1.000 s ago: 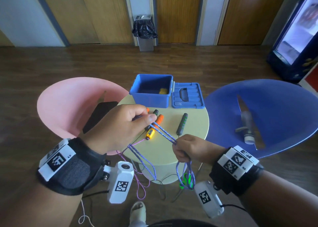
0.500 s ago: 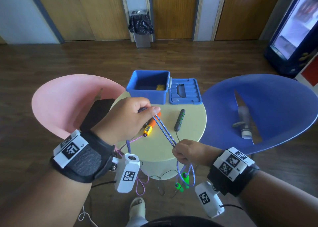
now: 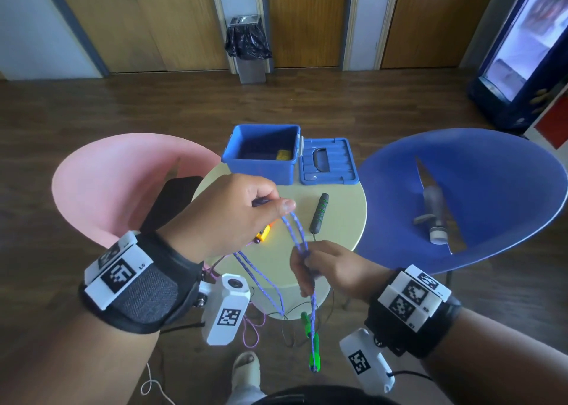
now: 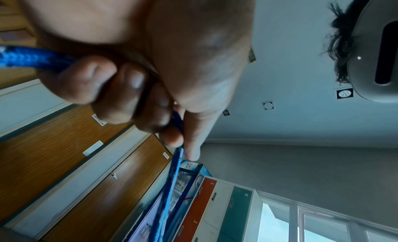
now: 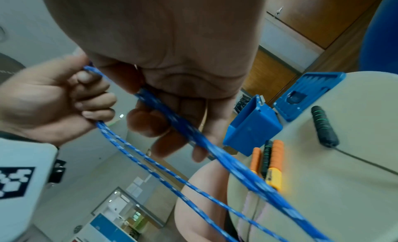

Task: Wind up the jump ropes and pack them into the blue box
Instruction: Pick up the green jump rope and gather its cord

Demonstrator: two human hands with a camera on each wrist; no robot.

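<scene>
A blue-and-white braided jump rope (image 3: 293, 229) runs in doubled strands between my hands above the round table (image 3: 341, 238). My left hand (image 3: 278, 203) pinches the upper end between thumb and fingers; its curled fingers (image 4: 137, 99) hold the rope (image 4: 172, 177). My right hand (image 3: 304, 261) grips the strands lower down, and the rope (image 5: 237, 170) passes through its fingers (image 5: 150, 124). The rope's green handles (image 3: 313, 349) dangle under it. The open blue box (image 3: 264, 155) stands at the table's far edge, a yellow item inside.
The box lid (image 3: 327, 165) lies open to the right. A black handle with green rings (image 3: 319, 212) and orange-yellow handles (image 3: 263, 234) lie on the table, their ropes hanging off the near edge. A pink chair (image 3: 101, 183) stands left, a blue chair (image 3: 491, 189) right.
The rope between my hands now runs steeper, with the left hand slightly higher. The green handles hang lower under my right hand, and a rope loop droops below the left wrist.
</scene>
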